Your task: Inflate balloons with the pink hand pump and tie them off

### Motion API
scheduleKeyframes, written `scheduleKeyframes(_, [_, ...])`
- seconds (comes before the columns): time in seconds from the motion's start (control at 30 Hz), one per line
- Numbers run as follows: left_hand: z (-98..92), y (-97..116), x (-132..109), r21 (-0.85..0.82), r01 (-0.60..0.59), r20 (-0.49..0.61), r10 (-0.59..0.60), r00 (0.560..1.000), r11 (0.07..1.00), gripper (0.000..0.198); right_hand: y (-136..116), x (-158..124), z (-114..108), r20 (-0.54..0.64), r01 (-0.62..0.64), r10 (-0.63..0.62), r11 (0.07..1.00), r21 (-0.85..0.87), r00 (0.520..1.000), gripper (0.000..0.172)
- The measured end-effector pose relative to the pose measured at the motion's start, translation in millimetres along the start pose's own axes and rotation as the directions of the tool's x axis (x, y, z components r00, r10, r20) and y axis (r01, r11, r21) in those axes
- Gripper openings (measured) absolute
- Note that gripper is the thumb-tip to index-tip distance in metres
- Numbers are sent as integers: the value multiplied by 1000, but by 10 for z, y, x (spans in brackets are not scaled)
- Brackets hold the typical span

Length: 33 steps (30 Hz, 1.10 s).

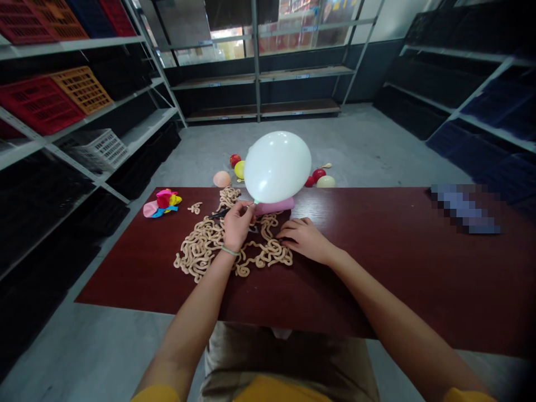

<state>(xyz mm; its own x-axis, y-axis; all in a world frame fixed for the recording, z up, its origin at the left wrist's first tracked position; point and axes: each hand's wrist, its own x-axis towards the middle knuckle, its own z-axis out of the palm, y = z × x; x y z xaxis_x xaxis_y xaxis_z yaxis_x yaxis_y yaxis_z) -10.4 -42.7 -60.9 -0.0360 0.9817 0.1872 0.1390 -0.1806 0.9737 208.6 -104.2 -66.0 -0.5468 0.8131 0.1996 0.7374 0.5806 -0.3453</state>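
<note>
A large pale mint balloon [278,166], blown up, stands above the table's far side. My left hand [238,224] is closed, pinching its neck between thumb and fingers. Around that wrist spreads a heap of beige, curling rope-like pieces [196,248]. My right hand [307,240] lies on the table, fingers apart and a little bent, at the right edge of the beige pieces; whether it touches them is hard to tell. Behind the balloon lies a pink cylinder [277,206], partly hidden. A dark, slim tool [218,214] is half covered by my left hand.
Limp coloured balloons [162,203] lie at the left of the dark red table [377,279]. A blurred-out flat object [464,208] is at the right. On the floor beyond are small balloons [221,178]. Shelves with crates [81,89] line the left wall.
</note>
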Motion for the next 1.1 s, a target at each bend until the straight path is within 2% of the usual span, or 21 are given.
scheduleKeyframes(0.13, [5,10,-21,49,-10,7,10,1000,999,22,-74,30,0,-44,-32,32,999,5,999,17])
scheduleKeyframes(0.2, [6,18,-24,49,-11,6,11,1000,999,22,-117,42,-34,-154,-88,97,994,68,983,19])
scheduleKeyframes(0.27, [6,32,-26,37,-14,-2,14,1000,999,22,-138,44,-86,-340,-135,181,979,154,923,19])
scheduleKeyframes(0.33, [7,51,-30,31,-21,-13,22,1000,999,23,-135,35,-137,-505,-144,235,966,213,830,18])
scheduleKeyframes(0.4, [6,75,-38,24,-31,-24,32,999,999,23,-121,24,-173,-596,-141,265,959,247,758,15])
scheduleKeyframes(0.53, [3,109,-52,26,-75,-61,77,995,997,23,-96,10,-193,-655,-168,335,937,306,677,13])
scheduleKeyframes(0.73, [-9,86,-36,6,-126,-102,126,987,992,22,-36,-24,-142,-686,-184,338,939,289,644,15])
scheduleKeyframes(0.83, [-16,72,-25,-15,-129,-119,126,985,992,23,-29,-37,-174,-748,-174,334,942,287,573,16])
scheduleKeyframes(0.9, [-17,70,-22,-17,-126,-128,123,984,992,23,-63,-23,-279,-780,-180,330,944,277,531,17])
scheduleKeyframes(0.97, [-16,75,-24,-23,-117,-125,113,986,993,23,-126,11,-453,-779,-187,297,955,232,553,16])
scheduleKeyframes(1.03, [-13,85,-28,-25,-110,-119,106,987,994,22,-205,60,-665,-749,-189,252,967,171,613,15])
scheduleKeyframes(1.1, [-12,95,-32,-15,-112,-121,109,987,994,23,-283,115,-871,-724,-196,235,971,139,649,14])
